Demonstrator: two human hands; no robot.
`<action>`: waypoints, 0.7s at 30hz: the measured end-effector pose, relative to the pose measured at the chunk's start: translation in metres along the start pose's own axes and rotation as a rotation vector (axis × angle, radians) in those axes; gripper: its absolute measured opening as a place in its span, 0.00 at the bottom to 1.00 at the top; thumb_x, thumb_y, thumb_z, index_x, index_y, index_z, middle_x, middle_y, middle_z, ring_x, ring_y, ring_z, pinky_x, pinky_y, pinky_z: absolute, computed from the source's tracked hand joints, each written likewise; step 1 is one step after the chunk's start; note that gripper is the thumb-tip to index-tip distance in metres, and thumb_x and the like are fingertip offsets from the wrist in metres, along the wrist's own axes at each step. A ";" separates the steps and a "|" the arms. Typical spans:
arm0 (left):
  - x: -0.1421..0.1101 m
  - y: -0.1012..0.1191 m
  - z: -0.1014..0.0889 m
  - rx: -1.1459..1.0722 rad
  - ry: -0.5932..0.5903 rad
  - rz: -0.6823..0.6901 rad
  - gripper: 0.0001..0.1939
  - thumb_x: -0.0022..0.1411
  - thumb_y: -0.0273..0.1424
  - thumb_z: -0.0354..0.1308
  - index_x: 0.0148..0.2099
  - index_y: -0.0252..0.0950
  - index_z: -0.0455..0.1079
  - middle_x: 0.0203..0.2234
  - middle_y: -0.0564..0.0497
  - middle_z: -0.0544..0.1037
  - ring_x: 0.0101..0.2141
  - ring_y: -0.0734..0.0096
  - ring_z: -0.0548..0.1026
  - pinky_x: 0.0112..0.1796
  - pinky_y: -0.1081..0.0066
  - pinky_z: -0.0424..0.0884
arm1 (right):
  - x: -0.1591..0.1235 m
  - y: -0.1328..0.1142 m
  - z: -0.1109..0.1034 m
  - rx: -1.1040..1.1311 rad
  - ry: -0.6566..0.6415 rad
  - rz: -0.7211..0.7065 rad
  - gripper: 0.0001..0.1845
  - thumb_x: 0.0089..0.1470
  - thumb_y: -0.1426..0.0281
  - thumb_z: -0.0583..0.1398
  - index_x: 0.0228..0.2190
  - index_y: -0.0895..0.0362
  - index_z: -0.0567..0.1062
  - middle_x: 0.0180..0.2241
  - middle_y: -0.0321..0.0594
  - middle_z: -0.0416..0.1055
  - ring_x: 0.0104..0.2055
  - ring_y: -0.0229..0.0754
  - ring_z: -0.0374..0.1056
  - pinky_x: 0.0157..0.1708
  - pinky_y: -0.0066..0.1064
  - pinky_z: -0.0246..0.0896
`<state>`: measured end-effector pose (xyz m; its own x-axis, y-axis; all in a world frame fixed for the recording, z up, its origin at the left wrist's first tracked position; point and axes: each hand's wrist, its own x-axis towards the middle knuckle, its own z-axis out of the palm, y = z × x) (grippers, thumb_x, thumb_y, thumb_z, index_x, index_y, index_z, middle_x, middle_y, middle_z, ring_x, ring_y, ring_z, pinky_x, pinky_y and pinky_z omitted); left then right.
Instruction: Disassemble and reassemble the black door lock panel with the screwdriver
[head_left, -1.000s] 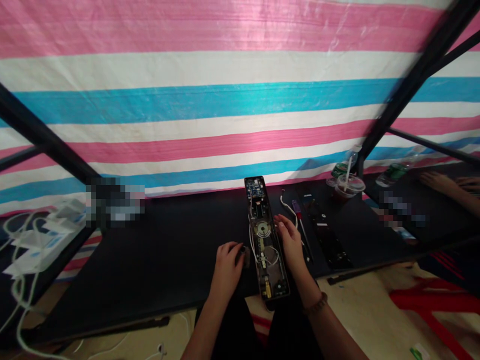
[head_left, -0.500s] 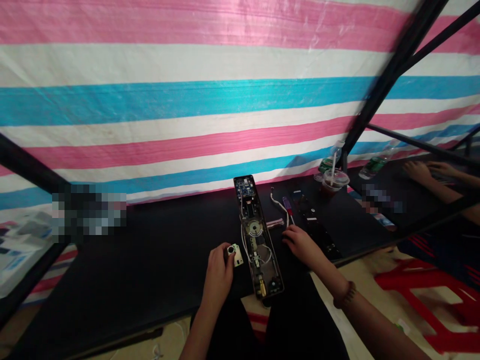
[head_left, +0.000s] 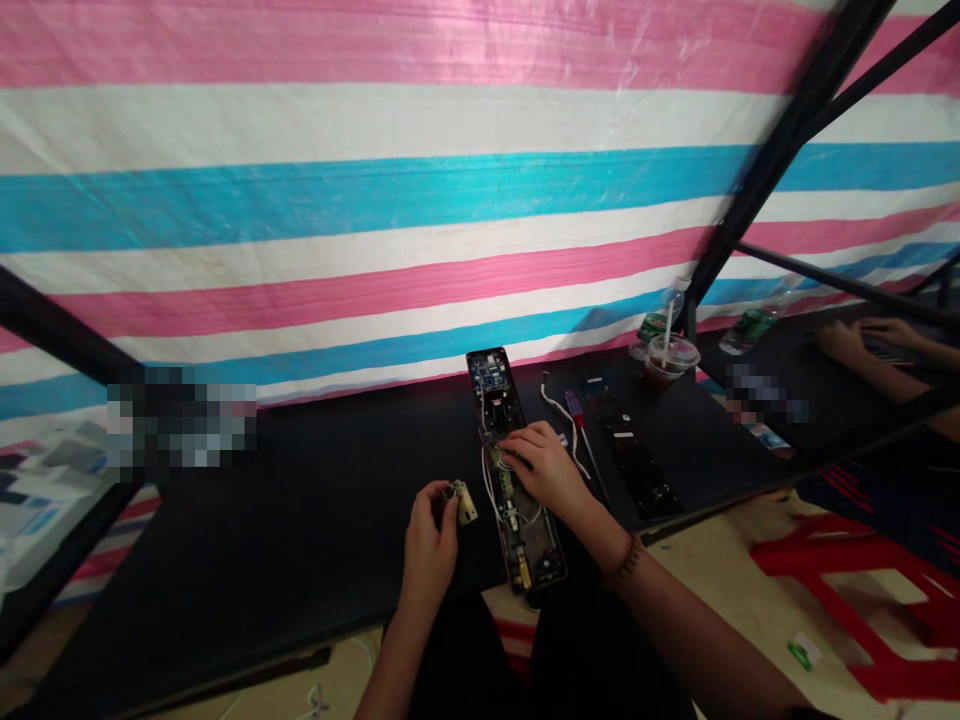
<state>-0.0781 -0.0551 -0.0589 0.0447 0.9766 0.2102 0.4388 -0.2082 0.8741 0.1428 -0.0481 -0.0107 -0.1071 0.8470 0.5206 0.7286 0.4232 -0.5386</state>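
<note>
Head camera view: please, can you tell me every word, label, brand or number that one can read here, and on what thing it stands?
No text can be read clearly in this view.
Green label on the plastic bottle: too small to read.
Circuit board in the opened electronic housing: markings too small to read.
Green-and-white scrap on the floor: too blurred to read.

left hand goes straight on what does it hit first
The left hand would likely meet the upper part of the open lock housing first, though depth is hard to judge.
</note>
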 end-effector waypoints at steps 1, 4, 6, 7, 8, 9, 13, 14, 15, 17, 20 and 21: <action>0.001 0.004 0.000 -0.011 0.006 -0.003 0.16 0.66 0.42 0.52 0.49 0.37 0.69 0.41 0.43 0.78 0.42 0.56 0.78 0.46 0.56 0.74 | -0.001 0.000 -0.001 -0.008 0.001 0.007 0.12 0.61 0.73 0.61 0.45 0.50 0.81 0.43 0.44 0.78 0.48 0.52 0.66 0.49 0.48 0.66; 0.010 0.020 0.003 -0.042 0.031 0.020 0.15 0.67 0.41 0.52 0.49 0.38 0.69 0.42 0.44 0.78 0.43 0.57 0.78 0.46 0.57 0.74 | -0.004 0.001 -0.003 -0.014 -0.001 0.044 0.13 0.60 0.74 0.62 0.45 0.50 0.80 0.44 0.43 0.78 0.50 0.53 0.65 0.51 0.50 0.63; 0.019 0.033 0.006 -0.056 0.040 0.065 0.14 0.67 0.40 0.53 0.49 0.38 0.69 0.43 0.44 0.78 0.43 0.58 0.78 0.47 0.58 0.73 | -0.007 0.002 -0.002 0.009 0.010 0.076 0.17 0.59 0.75 0.62 0.49 0.50 0.78 0.44 0.43 0.78 0.51 0.53 0.65 0.52 0.50 0.62; 0.024 0.039 0.009 -0.056 0.043 0.090 0.14 0.67 0.39 0.53 0.49 0.38 0.69 0.43 0.45 0.78 0.43 0.59 0.77 0.47 0.59 0.73 | -0.008 0.002 0.000 0.035 0.022 0.087 0.21 0.59 0.76 0.62 0.53 0.50 0.75 0.45 0.43 0.78 0.51 0.53 0.65 0.53 0.50 0.62; 0.029 0.044 0.011 -0.049 0.041 0.115 0.13 0.67 0.39 0.53 0.49 0.38 0.70 0.44 0.45 0.78 0.43 0.59 0.77 0.47 0.59 0.73 | -0.010 0.002 0.001 0.067 0.040 0.094 0.24 0.59 0.76 0.61 0.56 0.50 0.73 0.46 0.43 0.77 0.52 0.53 0.65 0.54 0.50 0.62; 0.034 0.049 0.014 -0.039 0.035 0.140 0.13 0.66 0.38 0.54 0.49 0.38 0.70 0.44 0.45 0.78 0.43 0.59 0.77 0.47 0.59 0.73 | -0.012 0.002 0.003 0.099 0.064 0.099 0.27 0.59 0.76 0.60 0.58 0.49 0.70 0.49 0.43 0.76 0.54 0.52 0.65 0.56 0.50 0.61; 0.046 0.062 0.028 0.007 -0.014 0.252 0.12 0.66 0.35 0.54 0.49 0.38 0.71 0.46 0.43 0.77 0.49 0.55 0.74 0.52 0.55 0.71 | -0.023 0.004 0.006 0.162 0.213 0.144 0.27 0.58 0.73 0.60 0.58 0.49 0.70 0.57 0.46 0.69 0.61 0.51 0.62 0.61 0.49 0.58; 0.048 0.064 0.031 0.023 -0.023 0.281 0.12 0.66 0.34 0.54 0.50 0.38 0.71 0.47 0.43 0.77 0.52 0.54 0.72 0.54 0.53 0.70 | -0.026 0.005 0.005 0.173 0.244 0.165 0.25 0.58 0.73 0.60 0.57 0.49 0.71 0.58 0.47 0.68 0.61 0.51 0.62 0.61 0.49 0.59; 0.049 0.066 0.034 0.046 -0.035 0.309 0.12 0.66 0.33 0.54 0.50 0.39 0.71 0.48 0.43 0.78 0.55 0.53 0.70 0.56 0.51 0.68 | -0.029 0.006 0.005 0.192 0.268 0.189 0.24 0.58 0.72 0.60 0.56 0.50 0.72 0.58 0.47 0.68 0.61 0.51 0.63 0.60 0.49 0.60; 0.050 0.068 0.039 0.107 -0.079 0.358 0.11 0.66 0.31 0.55 0.49 0.40 0.72 0.51 0.44 0.78 0.59 0.51 0.67 0.59 0.48 0.63 | -0.037 0.009 0.003 0.241 0.301 0.243 0.20 0.59 0.71 0.59 0.53 0.51 0.74 0.56 0.48 0.69 0.58 0.51 0.66 0.57 0.47 0.64; 0.051 0.068 0.042 0.177 -0.137 0.381 0.10 0.64 0.30 0.56 0.48 0.40 0.72 0.50 0.46 0.79 0.60 0.48 0.65 0.59 0.45 0.60 | -0.048 0.012 0.002 0.287 0.328 0.309 0.16 0.60 0.71 0.57 0.49 0.52 0.76 0.52 0.48 0.72 0.55 0.50 0.69 0.51 0.42 0.68; 0.051 0.068 0.042 0.184 -0.143 0.373 0.10 0.64 0.30 0.57 0.48 0.41 0.72 0.49 0.46 0.80 0.59 0.47 0.65 0.59 0.44 0.60 | -0.051 0.012 0.001 0.292 0.326 0.319 0.15 0.61 0.70 0.57 0.48 0.52 0.77 0.51 0.47 0.73 0.55 0.50 0.69 0.50 0.42 0.69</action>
<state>-0.0083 -0.0167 -0.0074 0.3485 0.8365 0.4229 0.5207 -0.5479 0.6547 0.1561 -0.0855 -0.0446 0.3380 0.8238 0.4550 0.4677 0.2725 -0.8408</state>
